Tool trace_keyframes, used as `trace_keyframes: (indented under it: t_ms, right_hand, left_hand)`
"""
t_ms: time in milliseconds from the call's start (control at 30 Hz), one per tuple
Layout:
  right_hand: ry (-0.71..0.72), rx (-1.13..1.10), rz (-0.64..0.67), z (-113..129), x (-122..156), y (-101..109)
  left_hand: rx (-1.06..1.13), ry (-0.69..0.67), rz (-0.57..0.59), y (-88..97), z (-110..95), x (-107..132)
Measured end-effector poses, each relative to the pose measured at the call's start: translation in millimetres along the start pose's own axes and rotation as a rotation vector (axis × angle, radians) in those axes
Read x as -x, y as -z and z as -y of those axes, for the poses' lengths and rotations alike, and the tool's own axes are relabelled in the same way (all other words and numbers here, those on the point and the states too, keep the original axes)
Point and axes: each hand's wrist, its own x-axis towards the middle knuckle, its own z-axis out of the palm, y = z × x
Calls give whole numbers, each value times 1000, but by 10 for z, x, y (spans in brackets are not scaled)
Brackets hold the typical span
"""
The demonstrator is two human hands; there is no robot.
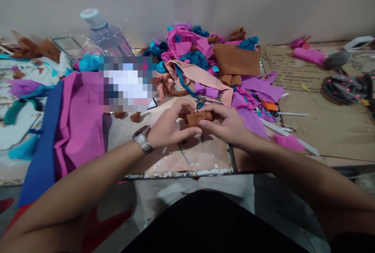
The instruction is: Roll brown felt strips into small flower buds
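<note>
A small folded piece of brown crepe paper (195, 119) is held between both hands over the front of the table. My left hand (172, 124), with a metal watch (143, 139) on its wrist, curves round the paper's left side, thumb below and fingers above. From the right, my right hand (225, 122) pinches the paper's bunched end. Scissors (202, 102) lie just behind my fingers, partly hidden. Two small brown paper twists (135, 117) rest on the table left of my left hand.
A heap of pink, blue and purple crepe paper (187, 45) lies behind my hands. A capped bottle (107, 36) leans at the back left, near a pixelated patch. Large pink sheets (84, 116) hang over the front edge. Cardboard (295, 116) covers the right side.
</note>
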Motion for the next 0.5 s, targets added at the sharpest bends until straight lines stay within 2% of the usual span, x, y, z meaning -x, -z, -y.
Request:
trace_keyframes:
  t_ms: [200, 400, 500]
  right_hand:
    - [-107, -209, -18, -19, -4, -68]
    - [-107, -232, -9, -40, 3, -74]
    - [-130, -277, -34, -40, -1, -81]
  left_hand:
    - [-101, -52, -29, -11, -52, 19]
    - [-52, 3, -18, -14, -79, 14]
    - [-58, 4, -54, -26, -67, 21]
